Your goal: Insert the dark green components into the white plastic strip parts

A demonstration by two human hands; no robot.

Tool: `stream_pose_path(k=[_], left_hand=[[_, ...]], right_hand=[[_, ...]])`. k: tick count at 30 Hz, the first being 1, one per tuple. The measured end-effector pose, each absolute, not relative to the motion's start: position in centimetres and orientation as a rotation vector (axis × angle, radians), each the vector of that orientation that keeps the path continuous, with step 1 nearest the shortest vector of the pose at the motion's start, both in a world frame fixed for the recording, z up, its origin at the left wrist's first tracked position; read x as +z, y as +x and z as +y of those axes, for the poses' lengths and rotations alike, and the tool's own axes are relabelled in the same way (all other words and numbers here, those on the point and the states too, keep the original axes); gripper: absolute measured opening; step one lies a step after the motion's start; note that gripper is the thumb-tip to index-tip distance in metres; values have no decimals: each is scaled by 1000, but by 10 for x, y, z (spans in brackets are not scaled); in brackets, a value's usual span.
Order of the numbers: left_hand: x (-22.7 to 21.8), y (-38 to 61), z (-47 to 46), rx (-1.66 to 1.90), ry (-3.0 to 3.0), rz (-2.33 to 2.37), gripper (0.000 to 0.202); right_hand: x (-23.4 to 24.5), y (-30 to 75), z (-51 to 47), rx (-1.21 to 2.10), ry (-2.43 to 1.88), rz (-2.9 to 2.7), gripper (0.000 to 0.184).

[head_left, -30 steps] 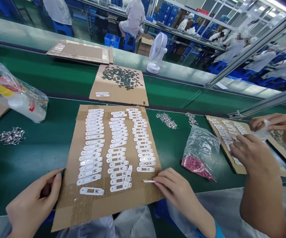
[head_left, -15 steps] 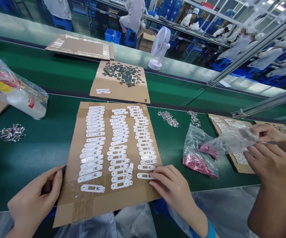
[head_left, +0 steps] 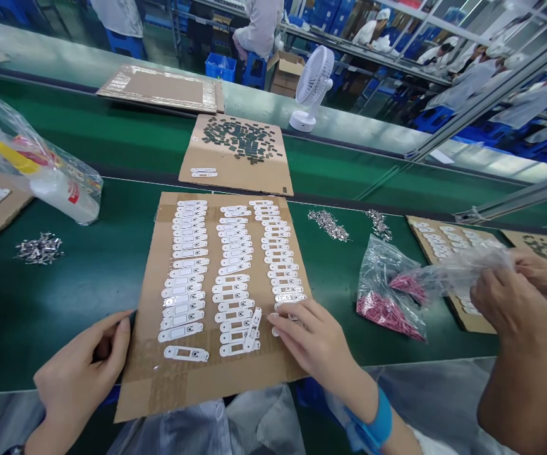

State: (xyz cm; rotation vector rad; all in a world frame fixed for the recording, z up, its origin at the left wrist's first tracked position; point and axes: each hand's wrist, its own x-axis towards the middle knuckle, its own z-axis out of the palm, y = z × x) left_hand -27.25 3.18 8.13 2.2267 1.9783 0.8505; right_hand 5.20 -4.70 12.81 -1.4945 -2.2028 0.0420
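Three columns of flat white plastic pieces (head_left: 189,278) with rectangular cutouts lie on a cardboard sheet (head_left: 198,385) in front of me. In the middle column, one piece (head_left: 252,330) lies slanted across others near the bottom. My left hand (head_left: 86,363) is at the sheet's left edge, its thumb and forefinger closed together. A dark bit shows by those fingertips, too small to name. Over the bottom of the right column lies my right hand (head_left: 311,332), fingers stretched and slightly apart, covering the lowest pieces. Whether it touches them is hard to see.
Behind is cardboard with small dark chips (head_left: 240,136). Metal parts lie in piles left (head_left: 40,248) and right (head_left: 329,225). A bagged glue bottle (head_left: 60,189) is left, a fan (head_left: 312,82) behind. At right, a co-worker's hands (head_left: 515,303) hold a plastic bag near pink pieces (head_left: 387,316).
My right hand has moved left over the sheet, now covering the lowest pieces of the right column. The view has shifted slightly. My left hand stays at the sheet's left edge.
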Motion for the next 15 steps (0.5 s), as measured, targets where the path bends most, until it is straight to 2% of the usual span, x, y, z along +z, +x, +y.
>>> stream_pose_path(k=[6, 15], left_hand=[[83, -268, 28, 801, 2241, 2016, 51], [81, -272, 32, 852, 2310, 1985, 43]], right_hand=[[129, 45, -18, 137, -1387, -2553, 18], [136, 46, -11, 109, -1295, -2689, 12]])
